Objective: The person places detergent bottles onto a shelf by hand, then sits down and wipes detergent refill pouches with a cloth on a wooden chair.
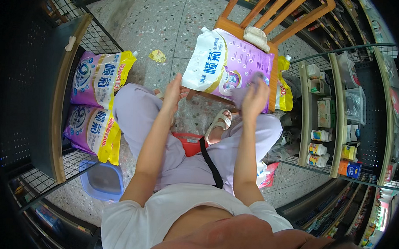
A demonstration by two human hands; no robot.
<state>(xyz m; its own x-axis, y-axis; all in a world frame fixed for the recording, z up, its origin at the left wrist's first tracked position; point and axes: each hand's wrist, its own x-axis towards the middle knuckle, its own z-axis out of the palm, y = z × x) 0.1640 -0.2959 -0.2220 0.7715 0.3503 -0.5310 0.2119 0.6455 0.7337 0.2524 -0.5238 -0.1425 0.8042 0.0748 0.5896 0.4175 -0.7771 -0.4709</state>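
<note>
A large purple and white detergent bag (218,62) lies flat across the seat of a wooden chair (235,28) before me. My left hand (175,92) is beside the bag's white end, fingers apart, with nothing seen in it. My right hand (256,95) is over the bag's purple end and grips a greyish-purple cloth (241,95), blurred, which lies against the bag. A folded cream cloth (256,38) rests at the back of the seat, by the chair's slats.
Two similar bags (95,78) stand stacked on the left shelf (60,103). A blue plastic basin (102,182) is on the floor below. Shelving with bottles and boxes (324,112) rises at the right. A yellow-edged bag (284,91) is beyond the chair; a red plastic item (188,144) lies between my legs.
</note>
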